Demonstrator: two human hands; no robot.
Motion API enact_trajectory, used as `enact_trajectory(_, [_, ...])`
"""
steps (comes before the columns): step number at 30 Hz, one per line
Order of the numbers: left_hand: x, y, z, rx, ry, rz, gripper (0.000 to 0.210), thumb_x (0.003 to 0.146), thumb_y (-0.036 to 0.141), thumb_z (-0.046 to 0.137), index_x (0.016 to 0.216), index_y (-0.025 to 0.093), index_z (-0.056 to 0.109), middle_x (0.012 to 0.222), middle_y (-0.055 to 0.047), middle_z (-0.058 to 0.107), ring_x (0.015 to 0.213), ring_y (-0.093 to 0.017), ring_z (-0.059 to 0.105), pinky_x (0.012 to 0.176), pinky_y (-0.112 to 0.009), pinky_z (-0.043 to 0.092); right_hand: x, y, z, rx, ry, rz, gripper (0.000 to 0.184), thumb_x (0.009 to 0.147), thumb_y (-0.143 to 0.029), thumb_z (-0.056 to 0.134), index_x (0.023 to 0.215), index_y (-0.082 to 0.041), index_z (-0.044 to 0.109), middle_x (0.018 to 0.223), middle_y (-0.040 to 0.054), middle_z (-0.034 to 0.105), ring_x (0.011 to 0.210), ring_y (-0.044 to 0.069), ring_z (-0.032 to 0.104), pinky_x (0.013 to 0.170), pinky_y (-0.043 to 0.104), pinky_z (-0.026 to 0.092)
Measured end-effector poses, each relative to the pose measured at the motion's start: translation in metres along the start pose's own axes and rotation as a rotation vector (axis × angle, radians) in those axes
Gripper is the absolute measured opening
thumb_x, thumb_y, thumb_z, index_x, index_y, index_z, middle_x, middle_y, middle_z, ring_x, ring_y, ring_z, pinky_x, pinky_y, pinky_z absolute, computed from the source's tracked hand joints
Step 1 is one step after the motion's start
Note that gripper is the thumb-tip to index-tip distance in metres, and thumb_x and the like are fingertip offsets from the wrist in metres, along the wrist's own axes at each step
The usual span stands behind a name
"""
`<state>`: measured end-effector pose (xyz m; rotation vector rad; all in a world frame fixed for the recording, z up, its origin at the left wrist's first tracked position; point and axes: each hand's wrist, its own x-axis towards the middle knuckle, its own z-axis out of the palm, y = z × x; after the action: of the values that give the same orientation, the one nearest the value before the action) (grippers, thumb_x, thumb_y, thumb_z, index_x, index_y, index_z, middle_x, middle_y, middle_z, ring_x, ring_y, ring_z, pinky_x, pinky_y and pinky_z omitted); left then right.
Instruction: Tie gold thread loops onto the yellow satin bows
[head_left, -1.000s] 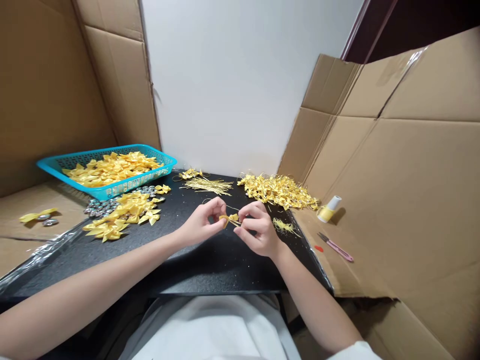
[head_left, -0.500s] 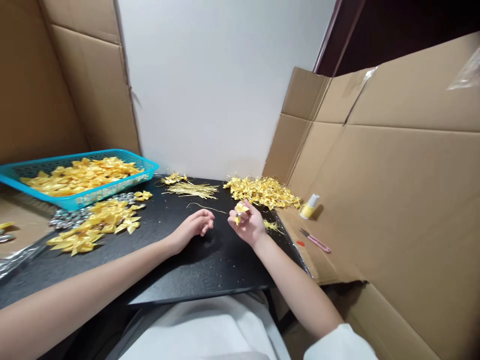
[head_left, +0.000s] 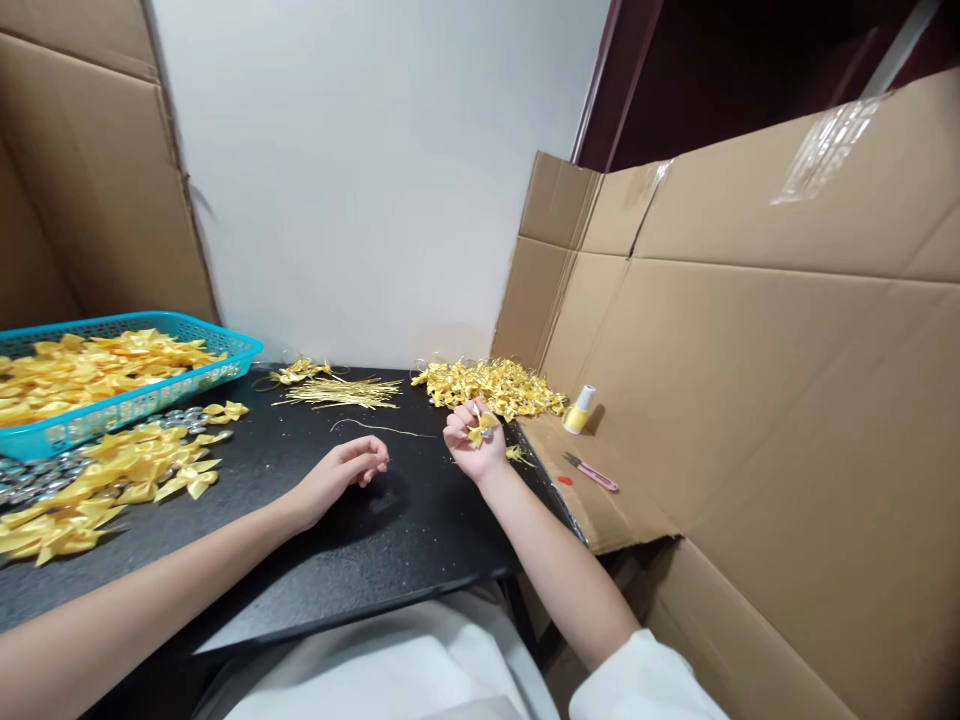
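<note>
My right hand (head_left: 474, 447) is raised above the black table, its fingers curled closed around a small yellow ribbon bow (head_left: 482, 428). A round silvery piece shows at the middle of this bow, which lies against the palm side. To the left, my left hand (head_left: 351, 473) hovers low over the table with thumb and fingertips pressed together. Whether a fine strand sits in that pinch is too small to make out. A single thin gold cord (head_left: 382, 428) lies on the table behind and between both hands.
At left, a turquoise basket (head_left: 253, 350) holds many yellow bows; loose bows (head_left: 135, 465) and silvery pieces (head_left: 37, 475) lie before it. Gold strands (head_left: 341, 391) and heaped finished-looking bows (head_left: 491, 385) sit behind. A thread spool (head_left: 577, 412) and pink snips (head_left: 592, 472) rest on cardboard at right.
The view has swung to the right. My right hand has turned, and the bow in it now shows its silvery middle. My left hand stays pinched, slightly farther from the right hand.
</note>
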<state>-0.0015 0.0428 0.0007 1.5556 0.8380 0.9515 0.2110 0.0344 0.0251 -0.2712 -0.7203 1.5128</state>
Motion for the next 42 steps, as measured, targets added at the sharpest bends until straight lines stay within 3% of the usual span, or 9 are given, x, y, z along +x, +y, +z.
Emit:
enact_trajectory(6, [0.003,-0.004,-0.004,0.007,-0.012,0.013,0.018,0.071,0.035,0.062,0.071,0.017,0.057,0.066,0.001,0.054,0.055,-0.011,0.042,0.054,-0.022,0.035,0.006,-0.003,-0.007,0.044,0.226,-0.066,0.044,0.094,-0.030,0.034,0.054,-0.020,0.020,0.050,-0.0063,0.011,0.049,0.011,0.007,0.047,0.023,0.024])
enact_trajectory(13, [0.000,-0.005,0.000,0.132,-0.025,0.129,0.026,0.069,0.041,0.069,0.074,0.019,0.057,0.065,0.003,0.053,0.059,-0.012,0.046,0.056,-0.022,0.038,0.005,0.002,-0.003,-0.074,0.122,-0.028,0.038,0.092,-0.033,0.041,0.059,-0.020,0.028,0.049,-0.0075,0.018,0.046,0.009,0.015,0.047,0.022,0.024])
enact_trajectory(17, [-0.006,-0.004,0.015,0.270,-0.023,0.262,0.030,0.068,0.041,0.073,0.085,0.020,0.061,0.064,0.003,0.053,0.057,-0.012,0.045,0.055,-0.023,0.038,0.006,0.032,0.000,-0.115,0.219,0.041,0.034,0.087,-0.036,0.051,0.062,-0.020,0.035,0.052,-0.0076,0.031,0.045,0.007,0.024,0.047,0.021,0.028])
enact_trajectory(19, [-0.008,-0.003,0.020,0.318,0.029,0.308,0.032,0.065,0.041,0.076,0.087,0.021,0.062,0.064,0.003,0.055,0.057,-0.013,0.046,0.055,-0.023,0.038,0.006,0.049,0.000,-0.182,0.242,0.015,0.032,0.084,-0.037,0.056,0.063,-0.019,0.040,0.054,-0.0070,0.036,0.045,0.007,0.029,0.048,0.022,0.029])
enact_trajectory(23, [-0.009,0.000,0.023,0.344,0.186,0.334,0.031,0.065,0.043,0.076,0.084,0.021,0.065,0.066,0.001,0.061,0.057,-0.014,0.049,0.056,-0.024,0.040,0.001,0.067,0.002,-0.365,0.134,-0.043,0.035,0.077,-0.045,0.062,0.061,-0.020,0.044,0.051,-0.0066,0.037,0.048,0.008,0.033,0.049,0.022,0.029])
enact_trajectory(26, [-0.006,0.002,0.018,0.289,0.213,0.264,0.029,0.070,0.047,0.071,0.078,0.019,0.067,0.066,-0.001,0.063,0.059,-0.014,0.052,0.058,-0.024,0.041,-0.003,0.065,0.005,-0.416,0.068,-0.066,0.034,0.076,-0.046,0.062,0.062,-0.020,0.045,0.051,-0.0061,0.039,0.049,0.009,0.034,0.050,0.023,0.030])
enact_trajectory(34, [0.003,-0.004,0.012,-0.195,0.072,-0.071,0.040,0.062,0.051,0.078,0.070,0.014,0.066,0.058,0.002,0.053,0.051,-0.007,0.041,0.050,-0.019,0.036,-0.003,0.056,0.005,-0.512,0.006,-0.158,0.032,0.077,-0.045,0.059,0.062,-0.020,0.045,0.054,-0.0050,0.041,0.049,0.009,0.035,0.054,0.025,0.033])
enact_trajectory(38, [0.003,-0.007,0.010,-0.387,-0.009,-0.236,0.042,0.058,0.042,0.083,0.083,0.013,0.067,0.065,0.001,0.057,0.049,-0.004,0.039,0.049,-0.017,0.036,-0.011,0.054,0.005,-0.789,-0.111,-0.236,0.035,0.083,-0.049,0.052,0.063,-0.020,0.048,0.058,-0.0035,0.044,0.054,0.011,0.039,0.059,0.026,0.035])
enact_trajectory(42, [0.001,-0.004,0.009,-0.369,-0.060,-0.276,0.037,0.062,0.040,0.081,0.084,0.014,0.064,0.061,0.003,0.055,0.047,-0.004,0.041,0.048,-0.017,0.036,-0.022,0.045,0.010,-1.134,-0.243,-0.322,0.034,0.086,-0.046,0.049,0.065,-0.019,0.053,0.062,-0.0025,0.049,0.060,0.011,0.044,0.062,0.025,0.036])
